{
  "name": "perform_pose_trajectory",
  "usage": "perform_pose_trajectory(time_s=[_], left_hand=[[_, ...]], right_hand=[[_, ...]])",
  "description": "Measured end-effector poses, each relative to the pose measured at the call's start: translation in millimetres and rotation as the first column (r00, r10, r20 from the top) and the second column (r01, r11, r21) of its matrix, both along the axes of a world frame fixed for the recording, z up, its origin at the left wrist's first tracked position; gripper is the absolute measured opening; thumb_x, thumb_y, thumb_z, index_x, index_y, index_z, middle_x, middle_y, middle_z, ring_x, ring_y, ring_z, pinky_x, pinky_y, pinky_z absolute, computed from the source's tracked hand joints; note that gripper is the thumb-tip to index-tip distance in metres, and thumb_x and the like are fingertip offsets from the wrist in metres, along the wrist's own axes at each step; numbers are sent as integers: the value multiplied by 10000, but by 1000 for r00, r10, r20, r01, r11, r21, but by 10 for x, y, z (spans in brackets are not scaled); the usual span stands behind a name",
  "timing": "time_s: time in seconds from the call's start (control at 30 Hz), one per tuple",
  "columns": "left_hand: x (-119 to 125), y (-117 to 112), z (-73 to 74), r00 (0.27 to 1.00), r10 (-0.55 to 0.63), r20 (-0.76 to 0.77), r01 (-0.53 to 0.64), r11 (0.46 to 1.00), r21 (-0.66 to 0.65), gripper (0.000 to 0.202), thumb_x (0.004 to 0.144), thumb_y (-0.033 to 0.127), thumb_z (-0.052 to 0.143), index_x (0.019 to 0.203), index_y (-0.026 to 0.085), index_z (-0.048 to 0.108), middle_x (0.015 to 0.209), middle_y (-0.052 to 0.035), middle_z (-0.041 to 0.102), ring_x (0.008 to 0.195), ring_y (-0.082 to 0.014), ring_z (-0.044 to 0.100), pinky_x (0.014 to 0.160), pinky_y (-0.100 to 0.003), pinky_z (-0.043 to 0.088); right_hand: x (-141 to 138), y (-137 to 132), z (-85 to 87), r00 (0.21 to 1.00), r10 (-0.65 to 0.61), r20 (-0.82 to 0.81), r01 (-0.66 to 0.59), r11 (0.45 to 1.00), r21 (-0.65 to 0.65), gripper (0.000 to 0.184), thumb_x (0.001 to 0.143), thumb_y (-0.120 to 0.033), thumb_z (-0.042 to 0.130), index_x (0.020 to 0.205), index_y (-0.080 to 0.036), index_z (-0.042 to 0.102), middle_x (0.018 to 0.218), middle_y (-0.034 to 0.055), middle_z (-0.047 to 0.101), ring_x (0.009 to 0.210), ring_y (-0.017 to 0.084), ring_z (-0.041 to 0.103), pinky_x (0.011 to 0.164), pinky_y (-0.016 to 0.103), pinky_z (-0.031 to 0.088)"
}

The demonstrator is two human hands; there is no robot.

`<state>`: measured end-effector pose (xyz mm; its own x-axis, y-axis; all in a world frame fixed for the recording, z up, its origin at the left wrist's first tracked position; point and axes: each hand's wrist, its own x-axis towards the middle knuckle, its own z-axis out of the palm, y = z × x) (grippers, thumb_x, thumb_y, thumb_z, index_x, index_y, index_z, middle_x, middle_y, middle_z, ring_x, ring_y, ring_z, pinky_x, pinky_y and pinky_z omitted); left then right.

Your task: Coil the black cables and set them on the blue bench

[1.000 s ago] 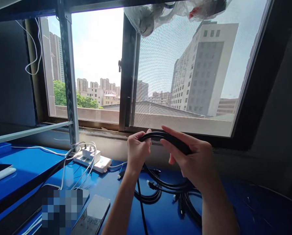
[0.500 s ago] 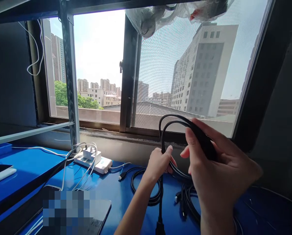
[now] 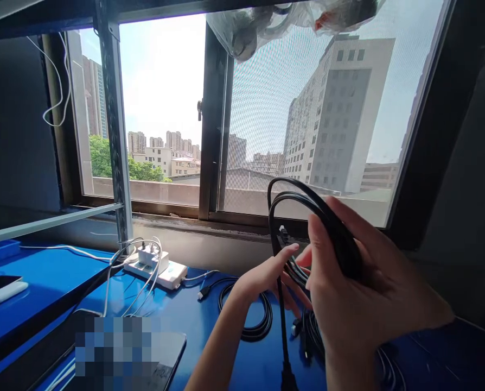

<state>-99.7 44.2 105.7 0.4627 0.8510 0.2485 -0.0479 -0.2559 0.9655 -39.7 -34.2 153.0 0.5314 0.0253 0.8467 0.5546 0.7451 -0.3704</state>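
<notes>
My right hand [image 3: 360, 293] is raised in front of the window and grips a looped bundle of black cable [image 3: 303, 198]. The loops arch up and left out of the fist. My left hand [image 3: 273, 274] reaches in from the left, its fingers spread against the hanging strands just below the loops. One strand drops straight down to a black plug [image 3: 286, 377] at the bottom edge. More black cable coils [image 3: 253, 326] lie on the blue table [image 3: 193, 320] under my hands.
A white power strip [image 3: 157, 266] with plugged-in chargers and white wires sits at the back left. A dark phone [image 3: 161, 353] and a blurred patch lie at the front left. A white device [image 3: 2, 290] rests on the left shelf. Plastic bags [image 3: 267, 21] hang above.
My right hand has come closer and a little higher with the loops. My left hand let go of its grip on the strands and now has open fingers against them.
</notes>
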Motion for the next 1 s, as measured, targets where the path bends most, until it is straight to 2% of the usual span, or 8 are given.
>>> perform_pose_trajectory(time_s=[0.17, 0.27, 0.37, 0.53, 0.67, 0.73, 0.83, 1.0], left_hand=[[-36, 64, 37, 974, -204, 99, 208, 977, -39, 547, 863, 580, 397, 686, 163, 703, 638, -47, 667, 692, -190, 638, 714, -313, 511], [-98, 93, 74, 964, -149, 219, 151, 988, 5, 515, 809, 619, 497, 759, 154, 714, 741, -50, 713, 786, -193, 656, 776, -286, 489], [-130, 73, 146, 905, -107, 412, 128, 991, -25, 544, 721, 663, 595, 836, 140, 693, 784, -61, 718, 817, -203, 668, 764, -275, 485], [-93, 12, 273, 767, 54, 639, 10, 995, -96, 512, 642, 663, 671, 676, 168, 546, 605, 9, 627, 699, -173, 671, 713, -258, 481], [-72, 17, 268, 801, 158, 578, -142, 987, -72, 566, 656, 743, 577, 677, 184, 485, 416, 84, 398, 579, -169, 653, 486, -192, 367], [-80, 35, 245, 836, 195, 513, -219, 976, -14, 566, 695, 748, 525, 672, 184, 482, 382, 102, 312, 519, -161, 638, 454, -184, 328], [-102, 70, 229, 872, 237, 429, -277, 960, 31, 518, 754, 694, 491, 666, 183, 488, 355, 117, 261, 442, -164, 619, 477, -197, 382], [-126, 98, 262, 880, 328, 343, -330, 942, -56, 368, 838, 502, 474, 673, 176, 516, 307, 122, 243, 314, -164, 543, 376, -208, 370]], right_hand=[[38, 17, -50, 995, 101, 12, -101, 994, 36, 150, 743, -283, 723, 880, -222, 715, 496, -40, 611, 332, 93, 463, 341, 249, 369], [35, 28, -12, 980, 196, -23, -193, 976, 99, 149, 737, -262, 725, 873, -216, 688, 467, -61, 576, 318, 81, 445, 317, 233, 323], [42, 111, 25, 943, 329, -54, -319, 938, 138, 157, 759, -297, 699, 876, -212, 638, 397, -101, 486, 277, 62, 387, 277, 204, 231], [151, 376, 3, 886, 450, -114, -453, 891, -1, 296, 834, -425, 580, 1015, -191, 563, 485, -100, 525, 292, 39, 362, 309, 176, 271], [274, 486, -19, 929, 351, -121, -366, 918, -151, 398, 826, -523, 527, 1004, -170, 576, 595, -49, 595, 302, 37, 399, 318, 181, 301], [341, 498, -26, 950, 295, -101, -310, 928, -207, 419, 799, -532, 553, 1009, -171, 592, 630, -31, 611, 302, 42, 409, 310, 187, 303], [452, 522, -46, 962, 254, -103, -272, 927, -259, 455, 725, -494, 644, 1059, -188, 604, 689, -18, 615, 311, 43, 408, 304, 195, 327], [594, 641, -116, 957, 281, -66, -286, 887, -362, 560, 631, -500, 703, 1099, -202, 627, 801, 26, 628, 399, 71, 458, 299, 207, 367]])
